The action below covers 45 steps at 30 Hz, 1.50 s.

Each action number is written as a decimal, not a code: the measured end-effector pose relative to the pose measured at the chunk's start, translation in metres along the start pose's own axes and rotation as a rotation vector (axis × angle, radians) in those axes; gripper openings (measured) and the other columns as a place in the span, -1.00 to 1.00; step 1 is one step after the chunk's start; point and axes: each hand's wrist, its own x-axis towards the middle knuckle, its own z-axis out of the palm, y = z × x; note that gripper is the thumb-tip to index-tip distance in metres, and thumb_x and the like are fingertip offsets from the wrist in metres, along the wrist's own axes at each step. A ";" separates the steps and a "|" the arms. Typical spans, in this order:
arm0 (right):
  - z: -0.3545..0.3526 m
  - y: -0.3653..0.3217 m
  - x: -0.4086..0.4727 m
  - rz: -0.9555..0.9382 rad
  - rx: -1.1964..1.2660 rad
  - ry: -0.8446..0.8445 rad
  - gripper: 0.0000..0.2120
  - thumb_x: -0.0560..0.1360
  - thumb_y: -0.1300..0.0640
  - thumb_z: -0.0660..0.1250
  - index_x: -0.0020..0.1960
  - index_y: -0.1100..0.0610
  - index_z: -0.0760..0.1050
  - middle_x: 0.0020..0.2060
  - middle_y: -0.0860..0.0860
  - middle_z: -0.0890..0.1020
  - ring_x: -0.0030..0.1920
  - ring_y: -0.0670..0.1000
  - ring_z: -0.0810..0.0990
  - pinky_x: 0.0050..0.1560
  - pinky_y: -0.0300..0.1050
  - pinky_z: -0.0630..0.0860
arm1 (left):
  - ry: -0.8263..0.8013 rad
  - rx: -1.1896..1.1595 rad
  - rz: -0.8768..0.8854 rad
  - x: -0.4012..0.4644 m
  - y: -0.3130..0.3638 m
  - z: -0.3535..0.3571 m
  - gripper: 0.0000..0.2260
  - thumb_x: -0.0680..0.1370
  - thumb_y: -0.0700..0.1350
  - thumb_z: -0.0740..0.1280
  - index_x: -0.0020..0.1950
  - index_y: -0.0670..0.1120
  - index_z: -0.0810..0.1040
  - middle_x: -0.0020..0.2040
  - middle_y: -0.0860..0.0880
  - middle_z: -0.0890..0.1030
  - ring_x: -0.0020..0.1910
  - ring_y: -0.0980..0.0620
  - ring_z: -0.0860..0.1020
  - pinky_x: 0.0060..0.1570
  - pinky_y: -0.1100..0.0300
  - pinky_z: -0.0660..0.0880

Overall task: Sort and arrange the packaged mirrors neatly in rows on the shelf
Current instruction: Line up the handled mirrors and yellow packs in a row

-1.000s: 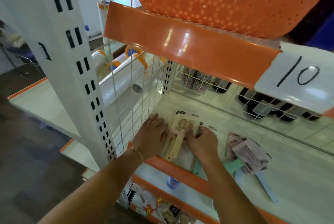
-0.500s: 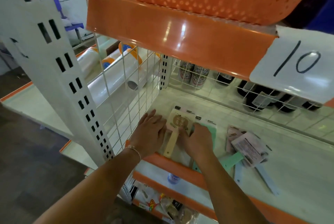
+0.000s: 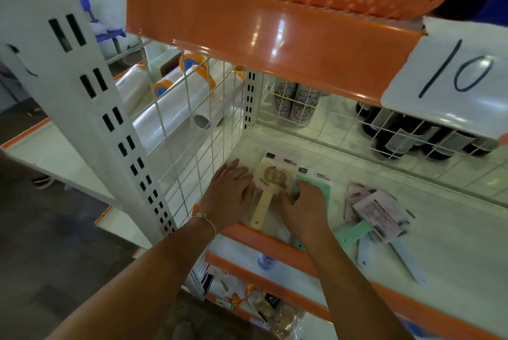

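Note:
A cream packaged hand mirror (image 3: 270, 183) lies on top of a small stack at the left end of the white shelf (image 3: 453, 232), handle toward me. My left hand (image 3: 229, 196) rests flat against the stack's left side, fingers together. My right hand (image 3: 303, 209) presses on a green packaged mirror (image 3: 320, 185) at the stack's right side. A loose, crooked pile of packaged mirrors (image 3: 380, 214), pink, green and pale blue, lies further right on the shelf.
A white wire grid (image 3: 192, 131) walls the shelf's left side, with film rolls (image 3: 170, 109) behind it. Cans (image 3: 294, 103) and dark bottles (image 3: 412, 133) stand behind the rear grid. An orange shelf edge (image 3: 261, 37) with a "10" label (image 3: 450, 81) overhangs.
Both hands have nudged the mirror stack slightly and squared it up; the green mirror now shows more at the stack's right. The camera has shifted a little.

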 end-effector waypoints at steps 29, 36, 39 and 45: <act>0.029 -0.006 -0.038 -0.076 0.098 -0.028 -0.81 0.53 0.09 0.32 0.09 0.15 0.56 -0.10 0.08 0.68 -0.13 0.05 0.62 -0.12 -0.15 0.50 | 0.042 -0.034 0.521 -0.010 0.005 -0.015 -0.90 0.46 -0.12 0.30 -0.21 -0.13 0.49 -0.25 -0.03 0.45 -0.24 -0.05 0.43 -0.19 0.12 0.32; 0.027 -0.006 -0.039 -0.124 0.072 -0.031 -0.84 0.52 0.10 0.32 0.05 0.15 0.56 -0.12 0.07 0.67 -0.11 0.07 0.63 -0.13 -0.14 0.50 | 0.026 -0.039 0.460 -0.011 0.003 -0.013 -0.87 0.47 -0.09 0.27 -0.24 -0.10 0.50 -0.26 -0.02 0.45 -0.22 -0.04 0.43 -0.15 0.12 0.33; 0.010 0.000 -0.040 -0.115 0.095 0.035 -0.79 0.53 0.09 0.34 0.11 0.14 0.59 -0.07 0.01 0.66 -0.06 0.01 0.62 -0.08 -0.22 0.47 | 0.067 -0.120 0.407 -0.012 0.006 -0.013 -0.91 0.52 -0.09 0.27 -0.19 -0.03 0.43 -0.29 0.01 0.39 -0.24 -0.02 0.39 -0.14 0.14 0.31; -0.044 0.052 -0.017 0.060 -0.122 0.319 -0.76 0.50 0.03 0.34 0.09 0.13 0.57 -0.02 0.08 0.60 0.05 0.11 0.53 0.02 -0.07 0.41 | 0.219 -0.234 0.230 -0.005 0.018 -0.016 -0.79 0.55 -0.12 0.26 -0.28 -0.10 0.41 -0.37 0.01 0.40 -0.33 0.00 0.37 -0.23 0.03 0.40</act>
